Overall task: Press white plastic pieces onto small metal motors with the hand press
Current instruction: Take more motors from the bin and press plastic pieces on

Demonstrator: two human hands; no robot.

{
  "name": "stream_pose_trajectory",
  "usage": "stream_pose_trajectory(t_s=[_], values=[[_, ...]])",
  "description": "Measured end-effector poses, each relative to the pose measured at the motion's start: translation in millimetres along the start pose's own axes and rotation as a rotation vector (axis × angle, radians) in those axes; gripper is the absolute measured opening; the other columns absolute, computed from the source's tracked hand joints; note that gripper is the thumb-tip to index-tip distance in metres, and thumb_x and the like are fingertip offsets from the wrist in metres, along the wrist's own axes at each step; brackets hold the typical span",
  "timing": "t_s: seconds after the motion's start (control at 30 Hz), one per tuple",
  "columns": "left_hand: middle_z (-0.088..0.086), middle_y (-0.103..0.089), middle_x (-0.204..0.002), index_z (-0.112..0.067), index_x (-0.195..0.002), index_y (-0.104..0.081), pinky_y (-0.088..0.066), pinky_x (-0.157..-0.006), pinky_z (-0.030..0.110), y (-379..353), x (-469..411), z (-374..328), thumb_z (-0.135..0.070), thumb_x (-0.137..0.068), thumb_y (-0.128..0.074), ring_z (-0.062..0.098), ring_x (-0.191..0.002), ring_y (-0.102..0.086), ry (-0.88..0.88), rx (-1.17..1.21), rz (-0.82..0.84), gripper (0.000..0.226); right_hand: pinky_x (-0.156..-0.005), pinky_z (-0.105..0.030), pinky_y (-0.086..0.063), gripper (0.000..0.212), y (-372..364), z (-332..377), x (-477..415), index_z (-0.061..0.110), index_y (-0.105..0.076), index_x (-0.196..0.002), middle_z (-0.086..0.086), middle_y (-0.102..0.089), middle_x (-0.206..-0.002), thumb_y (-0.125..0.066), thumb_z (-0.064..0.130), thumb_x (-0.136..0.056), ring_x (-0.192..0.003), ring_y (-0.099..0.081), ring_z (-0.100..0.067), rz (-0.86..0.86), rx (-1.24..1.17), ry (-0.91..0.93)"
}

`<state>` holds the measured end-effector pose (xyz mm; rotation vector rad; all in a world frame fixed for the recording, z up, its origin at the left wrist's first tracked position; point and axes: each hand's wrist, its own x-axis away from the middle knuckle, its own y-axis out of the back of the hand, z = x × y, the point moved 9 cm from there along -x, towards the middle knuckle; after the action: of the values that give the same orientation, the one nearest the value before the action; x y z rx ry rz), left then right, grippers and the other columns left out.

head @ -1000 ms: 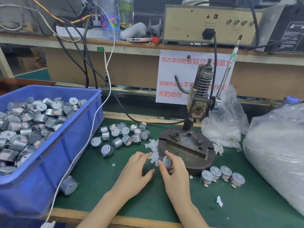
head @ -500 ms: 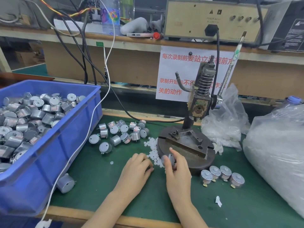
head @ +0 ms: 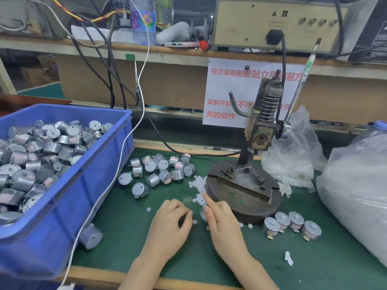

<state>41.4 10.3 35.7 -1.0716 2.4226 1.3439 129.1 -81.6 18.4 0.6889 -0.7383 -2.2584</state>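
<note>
Fingers [head: 225, 208] of my right hand [head: 224, 225] curl round a small metal motor [head: 202, 213]. Only a grey sliver of it shows by my thumb. The index finger reaches straight out toward the white plastic pieces [head: 198, 188] heaped against the front-left of the press base [head: 247, 208]. My left hand [head: 170, 223] lies just beside the right, fingers tucked under; whether they pinch a piece I cannot tell.

I judge the motor to be a stiff, smooth steel can, dense for its size and slick on its round wall. I would hold it across that wall and leave the shaft end free. The pieces look featherlight and apt to roll or flick away, so each wants a soft pinch between fingertip pads.

The fixture plate [head: 245, 181] on the base is bare, and the way up over the base rim looks short and open. Loose motors [head: 159, 170] and the blue bin [head: 69, 185] crowd my left. A row of four motors [head: 293, 225] sits just off the base on my right, with a bulging plastic bag [head: 356, 195] beyond. The press lever [head: 301, 86] stands raised at the back right.
</note>
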Motion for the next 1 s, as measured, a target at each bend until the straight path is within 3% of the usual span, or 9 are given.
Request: stream_pose_trajectory(t_s=[0.17, 0.27, 0.43, 0.57, 0.8, 1.0], values=[[-0.008, -0.054, -0.078, -0.009, -0.078, -0.069, -0.029, -0.069, 0.015, 0.7, -2.4, 15.2, -0.015, -0.088, -0.057, 0.010, -0.081, -0.044, 0.106, 0.011, -0.030, 0.016, -0.074, -0.015, -0.029, 0.041, -4.4, 4.9, -16.6, 0.038, -0.031, -0.141, 0.011, -0.039, -0.092, -0.031, 0.029, -0.101, -0.083, -0.043, -0.005, 0.052, 0.065, 0.033], [-0.015, -0.051, -0.074, -0.012, -0.074, -0.068, -0.030, -0.068, 0.012, 4.4, -2.6, 25.1, -0.012, -0.087, -0.058, 0.009, -0.080, -0.045, 0.180, 0.065, -0.064, 0.016, -0.078, -0.017, -0.034, 0.040, -14.9, 5.5, -9.4, 0.038, -0.034, -0.140, 0.014, -0.041, -0.093, -0.032, 0.030, -0.101, -0.086, -0.047, -0.003, 0.079, 0.092, 0.059], [-0.008, -0.057, -0.071, -0.014, -0.068, -0.068, -0.034, -0.067, 0.010, 11.9, -1.0, 43.5, -0.007, -0.084, -0.058, 0.014, -0.076, -0.052, 0.342, 0.204, -0.150, 0.020, -0.080, -0.020, -0.035, 0.040, -17.6, 0.2, -10.2, 0.037, -0.035, -0.140, 0.011, -0.043, -0.098, -0.032, 0.030, -0.101, -0.091, -0.050, -0.007, 0.073, 0.105, 0.060], [-0.007, -0.062, -0.073, -0.023, -0.063, -0.066, -0.036, -0.064, 0.007, 13.4, 2.2, 50.9, -0.005, -0.083, -0.056, 0.005, -0.074, -0.055, 0.425, 0.341, -0.182, 0.029, -0.083, -0.026, -0.040, 0.041, -23.2, 1.9, -10.2, 0.039, -0.033, -0.141, 0.013, -0.041, -0.099, -0.030, 0.034, -0.101, -0.094, -0.051, -0.010, 0.112, 0.171, 0.077], [-0.006, -0.063, -0.076, -0.028, -0.060, -0.063, -0.036, -0.065, 0.005, 14.2, 3.1, 52.0, -0.004, -0.084, -0.055, 0.000, -0.077, -0.054, 0.449, 0.378, -0.184, 0.034, -0.082, -0.028, -0.041, 0.042, -23.9, 4.1, -11.3, 0.039, -0.030, -0.142, 0.011, -0.040, -0.102, -0.029, 0.036, -0.101, -0.096, -0.053, -0.015, 0.127, 0.222, 0.087], [-0.006, -0.063, -0.075, -0.027, -0.062, -0.064, -0.036, -0.064, 0.005, 13.4, 4.6, 53.2, -0.005, -0.084, -0.054, 0.000, -0.076, -0.053, 0.454, 0.374, -0.180, 0.032, -0.072, -0.028, -0.041, 0.045, -27.1, 6.6, -6.8, 0.040, -0.020, -0.145, 0.008, -0.039, -0.113, -0.027, 0.040, -0.101, -0.093, -0.056, -0.015, 0.142, 0.342, 0.113]])
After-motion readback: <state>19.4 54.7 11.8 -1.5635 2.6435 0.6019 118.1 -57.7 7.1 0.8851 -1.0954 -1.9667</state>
